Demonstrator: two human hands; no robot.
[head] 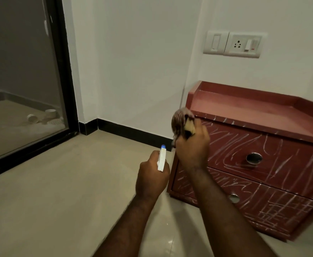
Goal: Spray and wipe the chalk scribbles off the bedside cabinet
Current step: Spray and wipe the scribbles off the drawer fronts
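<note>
The dark red bedside cabinet (285, 115) stands on the floor against the right wall, two drawers with round metal knobs. White chalk scribbles (231, 145) cover both drawer fronts and the top's front edge. My left hand (152, 178) grips a white spray bottle (161, 158) with a blue nozzle tip, just left of the cabinet's left corner. My right hand (191, 147) holds a bunched brownish cloth (179, 120) with a yellow patch, raised at the cabinet's upper left corner. The cloth is blurred.
A switch and socket plate (233, 44) sits on the wall above the cabinet. A black-framed glass door (62, 71) stands at the left, with small white cups (42, 116) behind it. Beige floor tiles (59, 191) spread in front.
</note>
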